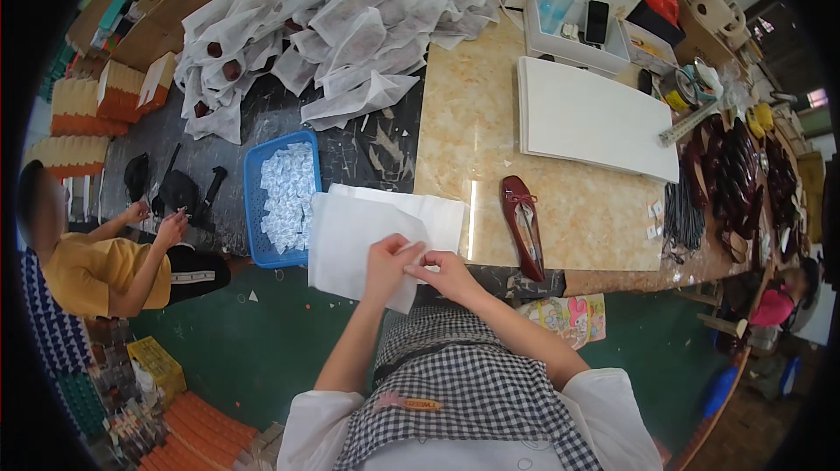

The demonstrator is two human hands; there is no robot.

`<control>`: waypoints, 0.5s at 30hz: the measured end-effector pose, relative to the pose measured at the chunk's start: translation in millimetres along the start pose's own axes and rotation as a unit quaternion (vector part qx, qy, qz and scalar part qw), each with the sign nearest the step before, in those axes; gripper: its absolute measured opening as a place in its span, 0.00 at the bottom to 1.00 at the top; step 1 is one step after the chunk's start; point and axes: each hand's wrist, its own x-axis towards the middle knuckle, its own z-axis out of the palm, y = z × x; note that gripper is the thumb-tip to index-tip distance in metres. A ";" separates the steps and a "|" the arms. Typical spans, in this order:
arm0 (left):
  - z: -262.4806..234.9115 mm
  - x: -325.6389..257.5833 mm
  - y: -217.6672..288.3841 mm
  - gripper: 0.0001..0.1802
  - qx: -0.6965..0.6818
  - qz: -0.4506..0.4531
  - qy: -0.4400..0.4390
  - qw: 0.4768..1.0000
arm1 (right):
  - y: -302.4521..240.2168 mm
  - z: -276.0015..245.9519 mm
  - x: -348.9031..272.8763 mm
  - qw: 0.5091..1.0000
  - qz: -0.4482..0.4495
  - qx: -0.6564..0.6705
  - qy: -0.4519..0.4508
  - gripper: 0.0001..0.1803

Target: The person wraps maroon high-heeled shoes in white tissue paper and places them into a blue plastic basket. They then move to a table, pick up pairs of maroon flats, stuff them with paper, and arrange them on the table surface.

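Sheet (347, 242), thin and white, just right of the blue basket (250, 209); your left hand (391, 268) pinches it, your right hand's (446, 277) fingertips closed beside; pinch lightly, ideally, easing layers apart uncreased; red shoe (516, 200) lies farther right of the basket.

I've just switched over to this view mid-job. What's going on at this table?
The person's left hand holds a thin white sheet, while the right hand meets it near the sheet's edge; whether it grips too is hard to tell. A single dark red shoe lies to their right, untouched. To the left sits a blue basket of small packets, and a heap of white wrappings lies at the back. Further left is a co-worker in yellow.
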 end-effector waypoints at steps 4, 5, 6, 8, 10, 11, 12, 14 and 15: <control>-25.4 15.5 19.5 0.12 -0.031 -0.061 -0.015 0.998 | 67.2 -44.4 -14.0 0.979 -0.099 -0.051 0.173 0.15; -35.1 17.8 18.3 0.11 -0.037 -0.026 -0.027 0.999 | 93.7 -63.3 -23.7 0.945 -0.152 -0.175 0.233 0.14; -40.0 18.7 18.2 0.09 0.029 0.003 -0.004 1.000 | 114.6 -78.5 -35.7 0.890 -0.205 -0.293 0.284 0.16; -52.9 22.7 22.1 0.06 0.167 0.058 0.042 0.983 | 114.4 -90.6 -60.4 0.812 -0.083 -0.415 0.402 0.31; -27.3 22.0 44.0 0.06 0.183 0.088 0.077 0.976 | 164.2 -95.8 -65.9 0.833 0.071 -0.381 0.396 0.43; -19.6 22.4 47.8 0.08 0.195 0.090 0.086 0.973 | 159.8 -92.2 -66.5 0.862 0.033 -0.322 0.391 0.41; -15.1 22.3 50.7 0.11 0.207 0.091 0.095 0.969 | 154.7 -93.4 -66.6 0.901 0.035 -0.222 0.371 0.41; -14.2 25.7 44.3 0.12 0.209 0.140 0.108 0.962 | 134.7 -95.4 -69.3 0.947 0.042 -0.018 0.317 0.40; -16.7 27.3 41.0 0.12 0.211 0.163 0.114 0.957 | 126.0 -93.5 -75.8 0.956 -0.070 0.045 0.281 0.39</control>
